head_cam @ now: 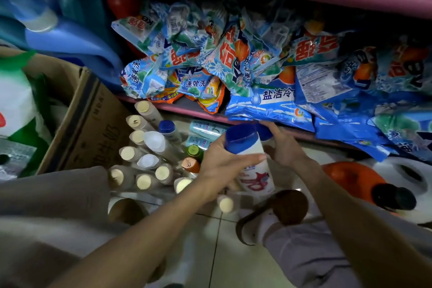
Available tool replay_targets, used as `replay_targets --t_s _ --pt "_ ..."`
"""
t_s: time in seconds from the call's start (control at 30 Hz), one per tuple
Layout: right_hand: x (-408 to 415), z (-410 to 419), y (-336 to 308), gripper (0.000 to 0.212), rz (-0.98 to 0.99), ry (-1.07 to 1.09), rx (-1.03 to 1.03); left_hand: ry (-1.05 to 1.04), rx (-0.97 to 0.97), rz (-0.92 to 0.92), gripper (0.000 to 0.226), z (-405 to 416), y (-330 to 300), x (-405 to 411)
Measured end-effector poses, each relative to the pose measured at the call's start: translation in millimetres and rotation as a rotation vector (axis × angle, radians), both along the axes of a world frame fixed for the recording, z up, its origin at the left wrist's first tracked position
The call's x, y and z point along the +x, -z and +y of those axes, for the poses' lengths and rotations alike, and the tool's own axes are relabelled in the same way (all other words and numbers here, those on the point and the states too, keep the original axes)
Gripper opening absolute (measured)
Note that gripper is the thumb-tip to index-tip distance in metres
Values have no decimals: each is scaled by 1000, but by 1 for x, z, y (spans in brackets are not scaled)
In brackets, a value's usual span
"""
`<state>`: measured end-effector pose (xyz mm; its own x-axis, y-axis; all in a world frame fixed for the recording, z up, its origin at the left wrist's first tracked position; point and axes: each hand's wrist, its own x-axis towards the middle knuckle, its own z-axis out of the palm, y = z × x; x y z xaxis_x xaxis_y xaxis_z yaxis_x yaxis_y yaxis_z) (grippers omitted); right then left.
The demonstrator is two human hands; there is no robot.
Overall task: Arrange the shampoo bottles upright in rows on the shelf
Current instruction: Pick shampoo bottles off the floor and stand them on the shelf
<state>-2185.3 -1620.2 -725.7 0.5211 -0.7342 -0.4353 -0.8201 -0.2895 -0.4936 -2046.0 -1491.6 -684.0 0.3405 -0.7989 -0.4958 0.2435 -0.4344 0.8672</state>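
Our left hand [222, 161] grips a white blue-capped plastic shampoo bottle [251, 159]; beside it, our right hand [284, 145] pinches another blue-capped bottle [264, 132].

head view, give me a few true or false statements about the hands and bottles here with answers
1. The left hand grips a white bottle with a blue cap. True.
2. The right hand is empty. False: it holds a second blue-capped bottle.
3. Detergent bags lie piled on the pink shelf. True.
4. The beige-capped bottles lie flat. False: they stand upright, caps up.
5. The cardboard box is right of the hands. False: it is left.
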Motion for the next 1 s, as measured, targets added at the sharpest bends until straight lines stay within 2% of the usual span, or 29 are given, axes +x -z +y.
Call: replay_targets --t_s 0.07,0.17,0.3,0.4,0.47,0.6,0.7,0.77,0.87,1.0 --pt "10 -1 12 72 61 31 -4 -35 14 -46 54 5 -15 18" --pt "18 -4 23 64 152 55 -75 -49 4 -113 51 13 -41 44" --pt "13 3 18 57 145 120 -175 -22 -65 -156 45 21 -82 67" --pt "3 7 -15 53 108 197 -223 -10 -135 -155 55 24 -115 75" --pt "-7 13 -51 51 66 173 -272 3 -202 -151 59 26 -140 78" --pt "-26 43 -146 45 -34 96 -434 -5 -391 -137 44 34 -186 85" --pt "-27 65 -226 27 -240 221 -503 -115 -520 -60 37 40 -213 93" --pt "-20 72 -277 23 -512 409 -353 -199 -594 -12 31 45 -228 103" --pt "-7 70 -331 34 -832 689 -33 -283 -685 -3 23 55 -243 122" --pt "29 60 -367 20 -1157 926 220 -342 -754 -4 24 67 -252 146"
